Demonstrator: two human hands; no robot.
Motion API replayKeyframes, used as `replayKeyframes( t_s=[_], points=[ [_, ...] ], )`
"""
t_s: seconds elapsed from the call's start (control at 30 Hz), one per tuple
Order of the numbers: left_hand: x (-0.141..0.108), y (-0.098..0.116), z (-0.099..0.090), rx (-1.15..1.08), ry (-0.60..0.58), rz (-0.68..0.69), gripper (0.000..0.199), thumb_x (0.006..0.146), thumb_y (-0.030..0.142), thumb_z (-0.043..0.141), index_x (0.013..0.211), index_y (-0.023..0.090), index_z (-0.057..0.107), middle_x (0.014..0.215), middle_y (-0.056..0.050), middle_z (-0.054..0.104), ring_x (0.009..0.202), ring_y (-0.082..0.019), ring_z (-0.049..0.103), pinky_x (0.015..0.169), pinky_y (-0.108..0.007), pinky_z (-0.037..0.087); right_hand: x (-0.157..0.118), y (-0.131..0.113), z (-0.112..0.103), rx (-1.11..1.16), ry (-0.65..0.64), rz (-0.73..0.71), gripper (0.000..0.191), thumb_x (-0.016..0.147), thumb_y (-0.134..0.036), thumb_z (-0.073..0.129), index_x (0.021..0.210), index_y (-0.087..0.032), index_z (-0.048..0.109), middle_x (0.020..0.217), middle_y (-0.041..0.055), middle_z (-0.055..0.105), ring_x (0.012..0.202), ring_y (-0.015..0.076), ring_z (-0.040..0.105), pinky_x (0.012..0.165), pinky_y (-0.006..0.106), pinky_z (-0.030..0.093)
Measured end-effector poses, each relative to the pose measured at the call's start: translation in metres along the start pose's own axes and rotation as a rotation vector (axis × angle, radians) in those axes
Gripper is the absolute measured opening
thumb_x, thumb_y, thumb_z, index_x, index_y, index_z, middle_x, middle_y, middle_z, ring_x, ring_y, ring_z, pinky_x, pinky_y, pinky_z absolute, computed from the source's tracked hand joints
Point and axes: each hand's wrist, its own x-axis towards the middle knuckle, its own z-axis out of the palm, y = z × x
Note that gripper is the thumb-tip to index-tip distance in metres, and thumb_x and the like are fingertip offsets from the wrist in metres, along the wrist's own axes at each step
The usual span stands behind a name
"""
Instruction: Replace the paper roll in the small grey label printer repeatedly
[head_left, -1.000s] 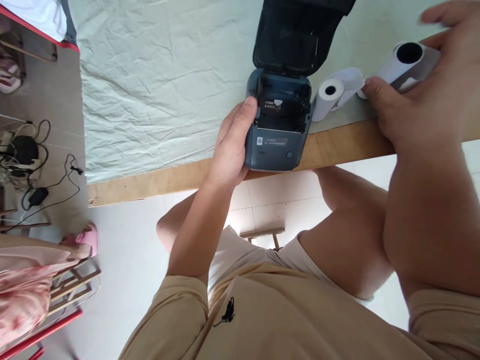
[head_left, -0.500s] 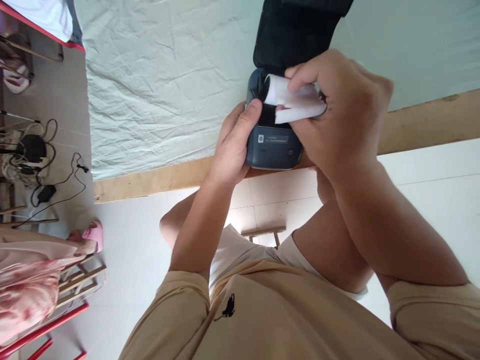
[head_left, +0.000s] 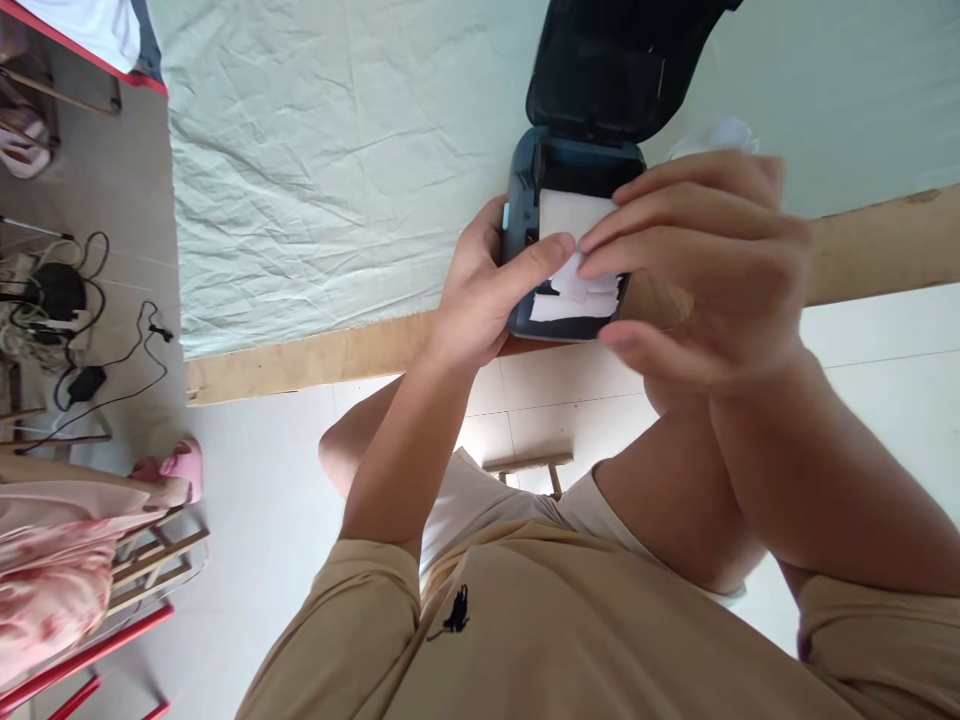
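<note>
A dark blue-grey device (head_left: 525, 165) lies at the table's front edge, its black lid (head_left: 600, 75) swung up and away from me. The white paper roll (head_left: 574, 212) is inside its compartment, and a torn paper end lies over the front part. My left hand (head_left: 487, 285) grips the device's left side, with the thumb pressed on the paper. On the right, my right hand (head_left: 697, 260) is spread, thumb apart from the fingers. Its fingertips are at the right side of the roll, and it is slightly blurred by motion.
A pale green cloth (head_left: 337, 170) covers the table, with a bare wooden edge (head_left: 315, 360) in front. Something whitish and translucent (head_left: 720, 138) lies behind my right hand. At the left are cables (head_left: 56, 300), a person's pink shoe (head_left: 184, 468) and a wooden rack (head_left: 157, 570).
The paper roll has gone down into the device's compartment. My right hand has let go of it, opened and moved a little right. My left thumb has moved onto the paper.
</note>
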Motion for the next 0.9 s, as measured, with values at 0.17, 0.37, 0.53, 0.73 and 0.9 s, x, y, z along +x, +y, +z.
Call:
replayKeyframes(
  t_s=[0.17,0.37,0.53,0.73,0.9],
  points=[
    [0.0,-0.003,-0.003,0.034,-0.029,0.067,0.015,0.077,0.016,0.074,0.087,0.025,0.067,0.084,-0.002,0.064,0.092,-0.02,0.064,0.076,-0.03,0.046,0.014,0.011,-0.011,-0.157,0.12,0.19,0.034,0.096,-0.044,0.056,0.125,-0.03,0.065,0.123,0.0027,0.071,0.122,0.0247,0.067,0.109,0.047,0.052],
    [0.016,-0.006,-0.019,0.064,-0.082,0.021,0.018,0.073,0.022,0.082,0.086,0.023,0.069,0.084,-0.001,0.065,0.086,-0.018,0.065,0.072,-0.028,0.048,0.02,0.017,-0.013,0.023,0.134,0.202,0.041,0.101,-0.057,0.05,0.128,-0.03,0.064,0.13,0.0031,0.068,0.13,0.0251,0.065,0.116,0.047,0.049],
    [0.01,-0.007,-0.015,0.019,-0.019,0.016,0.023,0.071,0.024,0.086,0.085,0.023,0.068,0.086,-0.001,0.064,0.094,-0.019,0.066,0.078,-0.029,0.047,0.005,-0.003,-0.011,0.056,0.259,0.43,0.046,0.095,-0.057,0.061,0.065,-0.021,0.06,0.06,0.0031,0.053,0.055,0.012,0.045,0.055,0.035,0.033],
    [-0.001,-0.004,0.002,0.006,0.021,0.089,0.008,0.091,0.029,0.068,0.088,0.022,0.068,0.085,-0.002,0.067,0.077,-0.014,0.063,0.074,-0.029,0.051,-0.011,-0.002,-0.006,0.27,-0.075,0.624,0.066,0.097,-0.059,0.062,0.049,-0.016,0.046,0.042,-0.0028,0.036,0.04,0.0037,0.032,0.044,0.026,0.009],
    [0.016,-0.009,-0.011,0.028,-0.106,0.059,0.007,0.091,0.03,0.068,0.09,0.023,0.068,0.082,-0.002,0.066,0.08,-0.02,0.068,0.075,-0.034,0.053,-0.011,0.003,-0.007,0.297,-0.169,0.735,0.053,0.097,-0.037,0.066,0.052,-0.014,0.048,0.046,-0.0044,0.043,0.044,0.0012,0.037,0.043,0.019,0.015]
  ],
)
